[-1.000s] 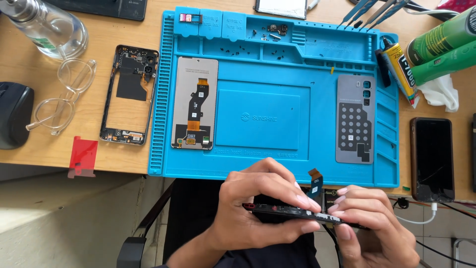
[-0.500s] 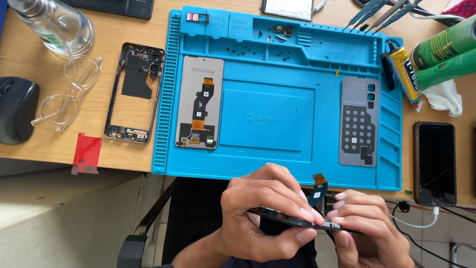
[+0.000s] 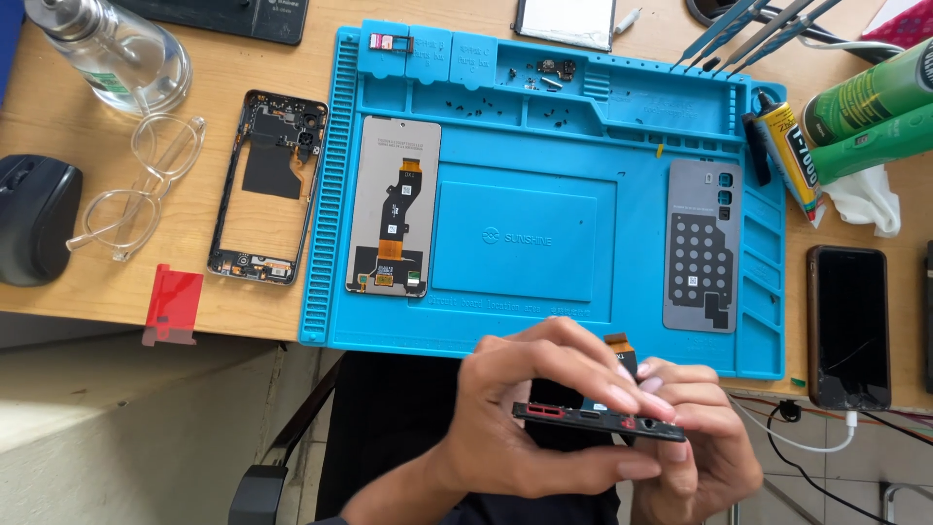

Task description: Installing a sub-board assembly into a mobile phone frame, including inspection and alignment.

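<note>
Both my hands hold a black phone part [image 3: 598, 422] edge-on, below the desk's front edge, with an orange flex cable [image 3: 620, 346] sticking up from it. My left hand [image 3: 530, 413] grips it from the left, fingers curled over its top. My right hand [image 3: 700, 437] pinches its right end. On the blue repair mat [image 3: 525, 321] lie a display panel [image 3: 393, 206] face down on the left and a grey back cover [image 3: 702, 245] on the right. A black phone mid-frame [image 3: 269, 185] rests on the wooden desk left of the mat.
Clear glasses [image 3: 136, 185], a black mouse [image 3: 34, 219], a glass bottle [image 3: 112, 53] and a red film piece [image 3: 173, 303] lie at left. A glue tube [image 3: 782, 160], green cans [image 3: 870, 117], a white tissue [image 3: 865, 199] and a dark phone [image 3: 847, 326] on a cable sit at right. Tweezers [image 3: 743, 29] lie behind the mat.
My view has shifted slightly, so the desk appears a little further right. Both hands keep the phone part, with my left fingers shifting along its top edge.
</note>
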